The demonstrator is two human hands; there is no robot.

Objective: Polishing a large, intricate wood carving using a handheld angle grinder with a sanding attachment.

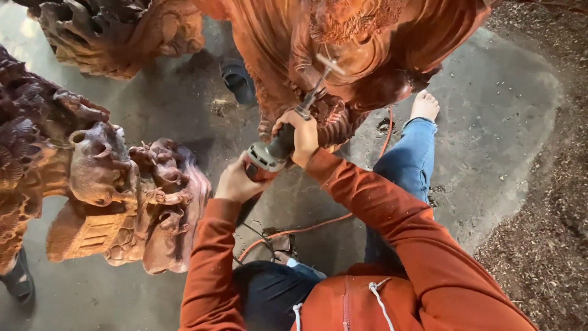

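Note:
A grey and red power carving tool (273,153) points up toward a large reddish-brown wooden sculpture (343,55). Its thin bit meets the carved surface near the middle top of the head view. My right hand (298,136) grips the front of the tool's body. My left hand (236,182) holds its rear end from below. Both arms wear rust-orange sleeves. An orange cord (306,228) runs from the tool down across the floor.
A second carved wooden figure (122,202) stands at the left, and another carved piece (116,34) at the top left. A dark sandal (237,79) lies on the concrete floor (490,122). My bare foot (424,105) rests beside the sculpture. Wood chips cover the right edge (545,245).

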